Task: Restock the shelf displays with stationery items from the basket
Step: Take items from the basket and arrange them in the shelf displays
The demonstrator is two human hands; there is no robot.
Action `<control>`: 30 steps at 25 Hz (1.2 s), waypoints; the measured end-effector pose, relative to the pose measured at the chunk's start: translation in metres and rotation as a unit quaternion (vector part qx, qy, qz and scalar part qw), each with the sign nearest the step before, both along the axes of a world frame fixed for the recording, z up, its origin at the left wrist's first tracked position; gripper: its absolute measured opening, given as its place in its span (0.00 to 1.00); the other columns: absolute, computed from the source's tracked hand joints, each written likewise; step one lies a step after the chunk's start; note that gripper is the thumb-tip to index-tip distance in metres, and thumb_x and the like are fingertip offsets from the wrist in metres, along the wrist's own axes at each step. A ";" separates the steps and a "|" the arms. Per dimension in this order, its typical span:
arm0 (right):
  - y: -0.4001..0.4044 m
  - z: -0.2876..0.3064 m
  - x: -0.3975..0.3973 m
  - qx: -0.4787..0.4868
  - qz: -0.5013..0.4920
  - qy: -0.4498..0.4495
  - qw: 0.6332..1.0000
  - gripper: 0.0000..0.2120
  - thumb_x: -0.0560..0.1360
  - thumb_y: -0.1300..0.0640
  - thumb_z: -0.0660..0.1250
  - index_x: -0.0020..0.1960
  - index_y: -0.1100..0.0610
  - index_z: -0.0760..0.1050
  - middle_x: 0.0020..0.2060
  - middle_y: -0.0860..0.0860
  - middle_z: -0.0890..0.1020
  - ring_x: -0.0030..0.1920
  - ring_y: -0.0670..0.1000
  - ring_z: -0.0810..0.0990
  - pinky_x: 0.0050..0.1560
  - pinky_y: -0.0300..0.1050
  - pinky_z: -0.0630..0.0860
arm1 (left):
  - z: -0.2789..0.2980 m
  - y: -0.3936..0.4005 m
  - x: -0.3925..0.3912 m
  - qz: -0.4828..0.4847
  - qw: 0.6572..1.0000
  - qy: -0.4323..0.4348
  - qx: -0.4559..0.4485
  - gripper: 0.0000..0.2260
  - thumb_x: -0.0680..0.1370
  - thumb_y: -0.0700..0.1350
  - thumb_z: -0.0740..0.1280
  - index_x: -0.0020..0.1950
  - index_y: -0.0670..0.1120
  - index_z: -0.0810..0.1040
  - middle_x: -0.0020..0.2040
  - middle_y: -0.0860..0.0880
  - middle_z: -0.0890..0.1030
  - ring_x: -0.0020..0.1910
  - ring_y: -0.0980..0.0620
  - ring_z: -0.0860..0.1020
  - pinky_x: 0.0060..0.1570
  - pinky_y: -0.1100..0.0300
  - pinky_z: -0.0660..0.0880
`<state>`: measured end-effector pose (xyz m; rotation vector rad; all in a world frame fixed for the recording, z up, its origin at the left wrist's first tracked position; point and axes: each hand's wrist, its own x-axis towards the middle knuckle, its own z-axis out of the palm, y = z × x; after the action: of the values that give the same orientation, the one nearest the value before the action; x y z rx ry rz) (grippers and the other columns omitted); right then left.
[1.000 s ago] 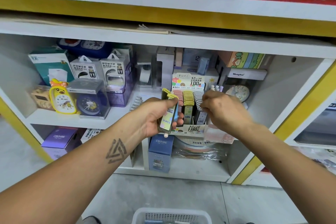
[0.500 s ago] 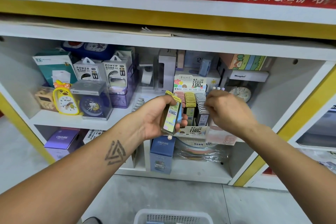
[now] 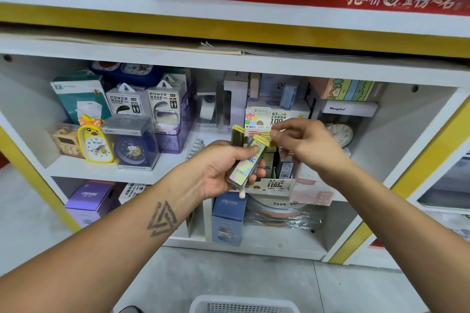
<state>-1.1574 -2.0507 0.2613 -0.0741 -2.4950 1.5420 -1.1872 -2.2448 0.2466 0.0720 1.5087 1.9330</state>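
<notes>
My left hand (image 3: pixel 223 168) grips a small bunch of yellow-capped pencil-lead cases (image 3: pixel 248 160) in front of the shelf. My right hand (image 3: pixel 305 145) pinches the yellow cap end of the front case with thumb and forefinger. Right behind both hands stands the cardboard display box (image 3: pixel 276 184) of lead cases, on the middle shelf board (image 3: pixel 101 169); my hands hide most of its rows. The white basket (image 3: pixel 244 305) shows only its rim at the bottom edge of the view.
Left on the shelf stand a yellow duck clock (image 3: pixel 95 143), a blue clock in a clear case (image 3: pixel 133 146) and power bank boxes (image 3: pixel 162 107). A pink box (image 3: pixel 312 193) sits right of the display. Purple and blue boxes (image 3: pixel 227 218) fill the shelf below. A yellow post (image 3: pixel 396 185) frames the right side.
My right hand has come away from the display box's rows and moved left to pinch the top of the cases in my left hand. The left hand has tilted the cases slightly.
</notes>
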 end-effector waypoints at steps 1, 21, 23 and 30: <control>-0.006 -0.001 0.000 -0.042 0.017 -0.028 0.999 0.08 0.76 0.55 0.73 0.54 0.57 0.80 0.37 0.53 0.86 0.30 0.48 0.79 0.27 0.39 0.71 | 0.000 0.001 0.001 0.001 1.000 0.005 0.003 0.08 0.77 0.40 0.71 0.54 0.39 0.81 0.41 0.39 0.84 0.36 0.45 0.84 0.29 0.59 0.78; -0.003 -0.011 -0.003 0.344 0.025 0.093 0.934 0.06 0.77 0.53 0.70 0.51 0.44 0.76 0.41 0.43 0.82 0.44 0.50 0.80 0.46 0.53 0.79 | 0.008 -0.017 -0.006 0.044 0.997 -0.045 -0.037 0.05 0.81 0.38 0.62 0.54 0.38 0.76 0.35 0.42 0.83 0.28 0.49 0.80 0.20 0.66 0.69; -0.005 -0.014 -0.006 0.371 0.026 0.080 0.925 0.05 0.77 0.54 0.69 0.52 0.46 0.78 0.44 0.46 0.84 0.48 0.53 0.81 0.48 0.53 0.79 | 0.007 -0.017 -0.004 0.036 0.998 -0.037 -0.032 0.06 0.81 0.38 0.63 0.56 0.38 0.76 0.36 0.42 0.84 0.30 0.49 0.83 0.21 0.66 0.71; -0.019 -0.007 -0.011 0.098 0.024 0.044 0.994 0.05 0.78 0.55 0.71 0.52 0.53 0.84 0.42 0.44 0.86 0.36 0.39 0.80 0.38 0.30 0.73 | 0.006 -0.014 -0.003 -0.002 1.000 -0.008 -0.029 0.05 0.81 0.38 0.64 0.53 0.39 0.78 0.42 0.40 0.85 0.37 0.47 0.85 0.24 0.65 0.72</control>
<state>-1.1684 -2.0697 0.2542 0.0830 -2.5787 1.2797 -1.1899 -2.2586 0.2528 0.0339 1.5524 1.8802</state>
